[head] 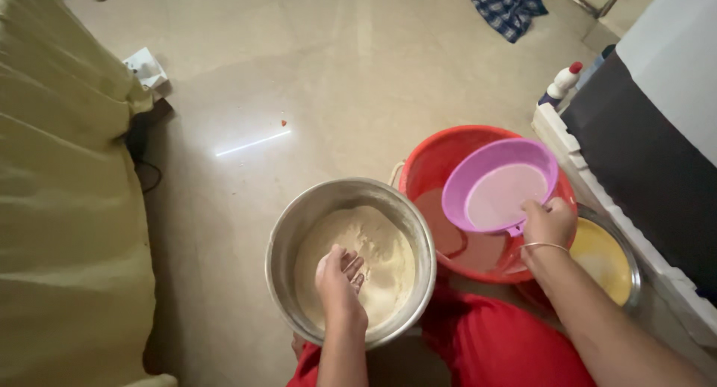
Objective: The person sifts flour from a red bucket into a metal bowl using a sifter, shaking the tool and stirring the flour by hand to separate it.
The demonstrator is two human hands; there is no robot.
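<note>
Flour (373,252), pale and heaped, fills the bottom of a large steel pot (287,230) that sits on the beige floor (336,73) in front of the person. Their left hand (340,279) reaches down into the pot with the fingers loosely spread and curled, resting on the flour; it grips nothing that I can make out. Their right hand (547,223), a thin bangle at the wrist, is closed on the handle of a purple mug (499,181) filled with water, held tilted above a red bucket (437,159) just right of the pot. Past the bucket's far side lies a steel plate (609,260) with something yellow on it, possibly more flour. A checked cloth (508,6) lies on the floor farther off, near a white squeeze bottle (562,83).
</note>
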